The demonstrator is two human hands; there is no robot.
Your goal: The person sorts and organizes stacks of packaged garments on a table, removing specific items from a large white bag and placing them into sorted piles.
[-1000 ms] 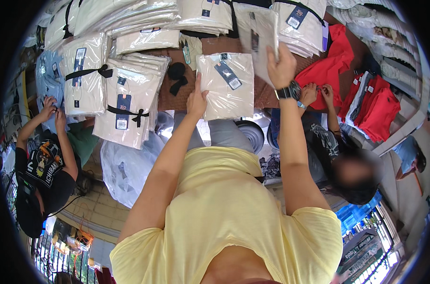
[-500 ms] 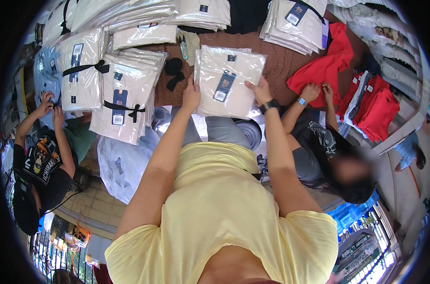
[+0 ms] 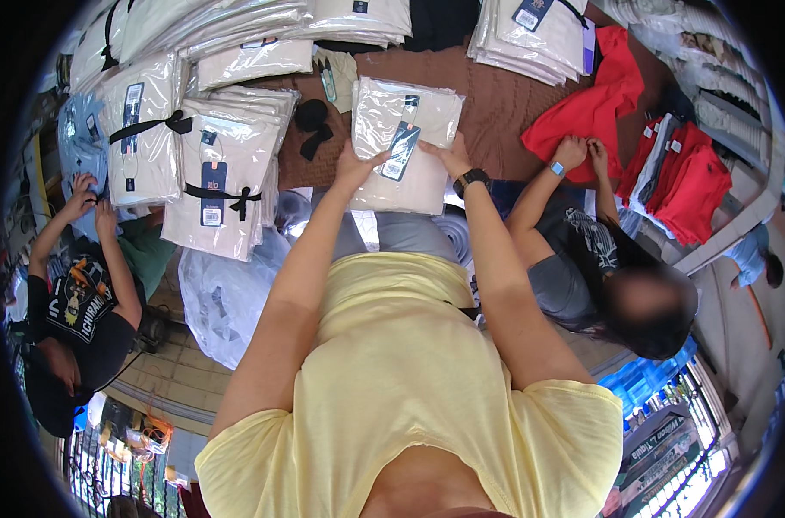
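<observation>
A: Looking at those hands... seeing anything new?

B: Yep. No longer carrying a second packet off to the right, now gripping the wrapped cream packets (image 3: 378, 116) from both sides. With the left hand (image 3: 359, 167), pinching the left edge, thumb over the top. With the right hand (image 3: 451, 156), doing the same at the right edge, thumb aiming in toward the blue tag (image 3: 401, 153). Not seeing the fingers underneath, so not guessing how far under.

A: Sitting where, exactly?

B: Sitting right in front of the yellow shirt (image 3: 409, 354), at the near edge of the brown cloth-covered surface (image 3: 500, 112), poking out over the lap. Not managing to tell whether resting or slightly lifted, tbh.

A: Meaning what for the work?

B: Going from one-handed carrying to two-handed handling, by the look of it. Also looking a touch squarer than half a second ago, less fanned out at the right.

A: Spotting anything close by?

B: Spotting a black ribbon coil (image 3: 311, 114) just beside the left edge, and a small teal cutter (image 3: 327, 82) beyond that. Further left, seeing ribbon-tied packets (image 3: 247, 226). Well over to the right, noticing red cloth (image 3: 548, 128) under a co-worker's hands (image 3: 570, 154).
</observation>
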